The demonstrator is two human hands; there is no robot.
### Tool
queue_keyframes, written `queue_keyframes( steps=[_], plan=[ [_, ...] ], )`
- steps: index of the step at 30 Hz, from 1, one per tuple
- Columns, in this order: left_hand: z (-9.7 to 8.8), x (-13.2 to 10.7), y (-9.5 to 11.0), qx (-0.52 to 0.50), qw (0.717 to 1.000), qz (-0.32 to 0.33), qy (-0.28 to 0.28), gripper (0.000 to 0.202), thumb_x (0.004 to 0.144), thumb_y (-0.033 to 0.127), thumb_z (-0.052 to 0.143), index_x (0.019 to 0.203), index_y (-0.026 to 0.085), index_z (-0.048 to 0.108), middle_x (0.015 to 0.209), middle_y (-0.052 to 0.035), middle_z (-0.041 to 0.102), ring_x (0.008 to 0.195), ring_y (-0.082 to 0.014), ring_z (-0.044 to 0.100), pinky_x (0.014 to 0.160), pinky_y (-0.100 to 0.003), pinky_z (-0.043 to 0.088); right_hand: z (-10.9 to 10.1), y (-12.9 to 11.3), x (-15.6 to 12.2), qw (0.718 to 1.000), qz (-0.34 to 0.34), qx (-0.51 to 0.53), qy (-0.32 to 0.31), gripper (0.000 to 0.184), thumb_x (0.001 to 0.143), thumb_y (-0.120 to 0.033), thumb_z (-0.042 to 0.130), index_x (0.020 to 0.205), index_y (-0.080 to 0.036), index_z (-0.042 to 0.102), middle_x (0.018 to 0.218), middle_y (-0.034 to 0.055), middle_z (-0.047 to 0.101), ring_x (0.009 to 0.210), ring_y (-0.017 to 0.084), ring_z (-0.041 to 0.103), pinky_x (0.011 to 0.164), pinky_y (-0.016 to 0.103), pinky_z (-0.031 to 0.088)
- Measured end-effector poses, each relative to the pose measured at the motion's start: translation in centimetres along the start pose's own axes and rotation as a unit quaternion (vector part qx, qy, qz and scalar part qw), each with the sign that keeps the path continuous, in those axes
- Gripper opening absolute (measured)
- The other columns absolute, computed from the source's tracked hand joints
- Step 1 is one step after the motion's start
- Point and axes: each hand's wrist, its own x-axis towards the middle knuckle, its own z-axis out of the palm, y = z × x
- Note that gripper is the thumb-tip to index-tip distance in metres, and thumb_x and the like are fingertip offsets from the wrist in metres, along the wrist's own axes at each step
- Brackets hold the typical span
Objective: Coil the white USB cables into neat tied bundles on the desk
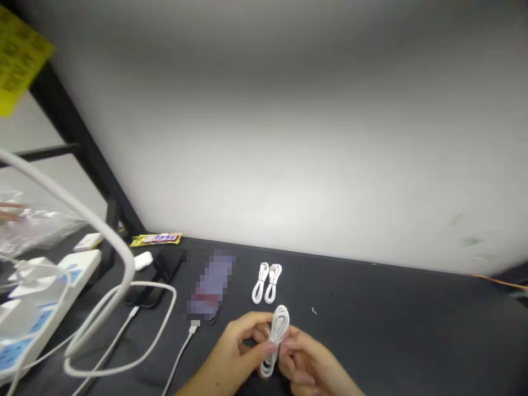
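Note:
Close to the near edge of the view I hold a coiled white cable [280, 324] upright over the black tabletop. My left hand [241, 346] has its thumb and fingers closed around the middle of the coil. From the other side, the fingertips of my right hand [307, 357] pinch at the coil's middle; what exactly lies between them is hidden. Just beyond my hands, two more coiled white cables lie side by side: one on the left [260, 283] and one on the right [273, 283].
Left of my hands lie a blurred-out phone [212, 283] and a dark phone [159, 278], both with white cables plugged in. A power strip [82, 275], a thick white looping cable [119, 250] and a yellow snack wrapper [157, 238] are farther left. A pale wall [289, 137] stands behind.

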Motion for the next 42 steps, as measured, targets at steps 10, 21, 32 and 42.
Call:
queue_keyframes(
  steps=[10,21,32,42],
  plan=[
    [-0.6,0.0,0.0,-0.167,0.976,-0.14,-0.026,0.04,0.072,0.034,0.065,0.107,0.015,0.059,0.077,-0.0033,0.055,0.056,-0.0103,0.053,0.043,-0.021,0.049,1.3,-0.1,-1.0,0.693,-0.371,-0.616,0.05,0.023,0.089,-0.028,0.04,0.075,-0.017,0.054,0.075,0.0041,0.055,0.066,0.013,0.05,0.058,0.022,0.04],
    [-1.1,-0.1,0.4,-0.246,0.952,-0.179,-0.042,0.034,0.076,0.028,0.061,0.106,0.013,0.059,0.07,-0.0025,0.055,0.057,-0.0094,0.054,0.047,-0.019,0.048,0.7,-0.8,-1.3,0.568,-0.384,-0.722,0.091,0.022,0.092,-0.022,0.036,0.089,-0.018,0.057,0.077,0.0034,0.055,0.065,0.013,0.052,0.059,0.022,0.041],
    [-0.6,0.2,-0.8,-0.122,0.99,-0.057,-0.031,0.037,0.073,0.033,0.066,0.104,0.015,0.058,0.083,-0.0049,0.058,0.061,-0.0109,0.056,0.05,-0.021,0.047,0.8,0.6,0.2,0.987,-0.052,-0.147,0.034,0.034,0.073,-0.048,0.061,0.072,-0.018,0.044,0.055,-0.0064,0.044,0.034,0.001,0.028,0.027,0.011,0.012],
    [-0.1,0.0,0.4,-0.072,0.995,-0.042,-0.046,0.037,0.072,0.035,0.066,0.1,0.013,0.06,0.074,-0.0032,0.057,0.058,-0.0095,0.053,0.052,-0.021,0.046,0.0,0.4,0.0,0.992,-0.047,-0.113,0.001,0.018,0.075,-0.031,0.057,0.079,-0.016,0.048,0.052,-0.0085,0.04,0.031,-0.001,0.02,0.028,0.013,0.008]
  ],
)
